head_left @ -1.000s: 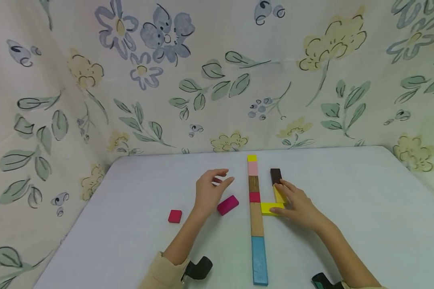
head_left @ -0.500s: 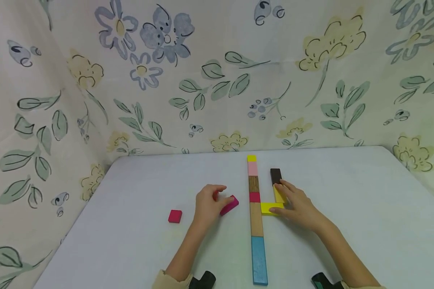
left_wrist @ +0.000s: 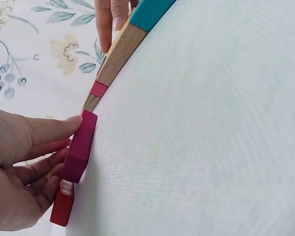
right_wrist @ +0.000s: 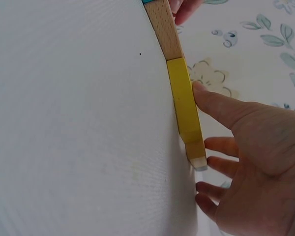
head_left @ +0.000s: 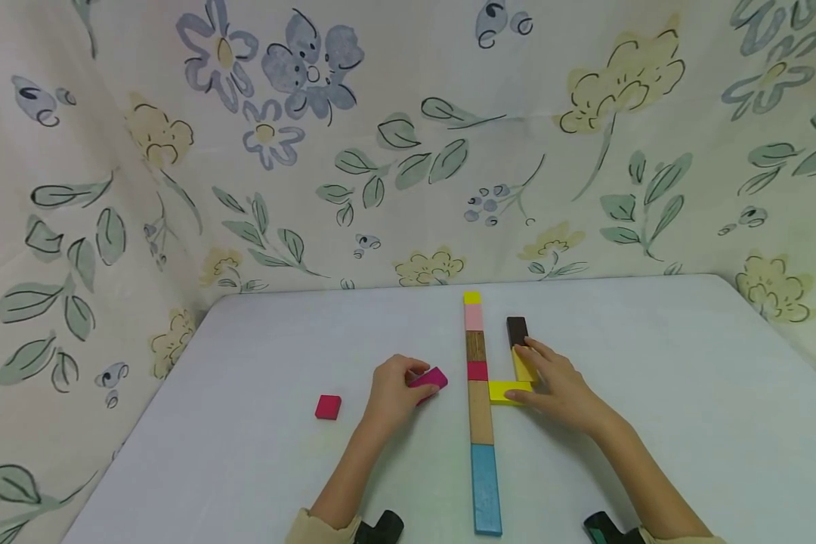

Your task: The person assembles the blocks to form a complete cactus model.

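In the head view my left hand [head_left: 392, 393] pinches a magenta wooden block [head_left: 435, 379] between thumb and fingers, left of a long row of blocks. The left wrist view shows my thumb on the upper end of that magenta block [left_wrist: 81, 145], the fingers behind it. My right hand [head_left: 571, 393] has its thumb resting on a yellow block [head_left: 499, 392] that juts rightward from the row. Its fingertips touch a second yellow block [head_left: 523, 367], set lengthwise, with a dark brown block [head_left: 517, 331] at its far end. The right hand's fingers are loosely extended.
The row runs away from me: a blue block [head_left: 486, 489], a tan one [head_left: 480, 412], a red one [head_left: 477, 370], a brown one [head_left: 475, 346], a pink one [head_left: 473, 317] and a small yellow one [head_left: 472, 298]. A red square block [head_left: 328, 406] lies apart on the left of the white table [head_left: 258, 468].
My left hand has come down onto the magenta block and now pinches it. The right hand has stayed on the yellow blocks.
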A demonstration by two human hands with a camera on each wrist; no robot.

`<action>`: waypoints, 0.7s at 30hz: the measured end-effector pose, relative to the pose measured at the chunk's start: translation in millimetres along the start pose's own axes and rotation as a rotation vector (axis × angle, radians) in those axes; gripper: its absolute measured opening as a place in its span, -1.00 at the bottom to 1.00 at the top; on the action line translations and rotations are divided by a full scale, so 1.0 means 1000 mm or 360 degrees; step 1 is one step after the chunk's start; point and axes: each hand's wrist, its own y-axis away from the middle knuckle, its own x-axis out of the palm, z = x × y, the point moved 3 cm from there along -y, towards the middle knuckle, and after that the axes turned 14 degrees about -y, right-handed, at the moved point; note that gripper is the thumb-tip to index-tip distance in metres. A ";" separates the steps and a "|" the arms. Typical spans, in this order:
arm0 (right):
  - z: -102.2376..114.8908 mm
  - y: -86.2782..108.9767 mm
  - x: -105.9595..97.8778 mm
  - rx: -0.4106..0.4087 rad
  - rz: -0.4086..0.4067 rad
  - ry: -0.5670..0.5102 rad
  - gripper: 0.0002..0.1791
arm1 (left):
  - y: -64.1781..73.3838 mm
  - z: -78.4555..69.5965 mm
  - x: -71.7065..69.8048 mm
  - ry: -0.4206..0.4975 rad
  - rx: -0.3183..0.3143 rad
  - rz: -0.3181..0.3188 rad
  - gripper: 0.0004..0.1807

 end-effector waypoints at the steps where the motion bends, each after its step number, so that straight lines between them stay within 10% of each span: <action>1: 0.000 0.000 0.000 0.0003 0.0000 -0.0002 -0.11 | 0.000 0.000 0.000 -0.0007 0.0011 0.0006 -0.61; 21: 0.003 -0.001 0.001 0.0038 -0.0004 0.0010 -0.11 | -0.014 -0.007 0.007 -0.0226 0.0183 -0.0013 -0.65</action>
